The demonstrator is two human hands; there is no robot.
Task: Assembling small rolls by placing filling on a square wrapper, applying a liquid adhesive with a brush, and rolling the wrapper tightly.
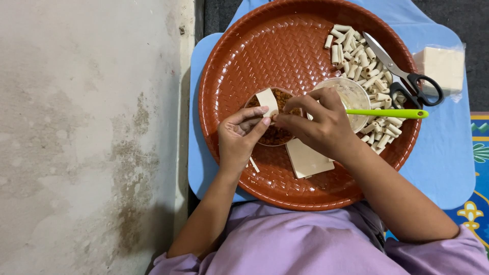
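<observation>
My left hand (239, 140) and my right hand (318, 122) meet over a small clear bowl of brown filling (277, 135) on a round reddish-brown woven tray (239, 61). Together the fingers pinch a small pale wrapper sheet (268, 100), held above the filling. A flat stack of the same pale sheets (305, 160) lies on the tray under my right wrist. A thin strip of wrapper (253, 164) lies by my left palm.
A clear bowl (351, 94) with a green-handled utensil (389, 113) sits right of my hands. Several small rolled pale pieces (364, 66) pile at the tray's right. Black-handled scissors (407, 76) rest there. A wrapped pale block (442, 66) lies on the blue mat (448, 163).
</observation>
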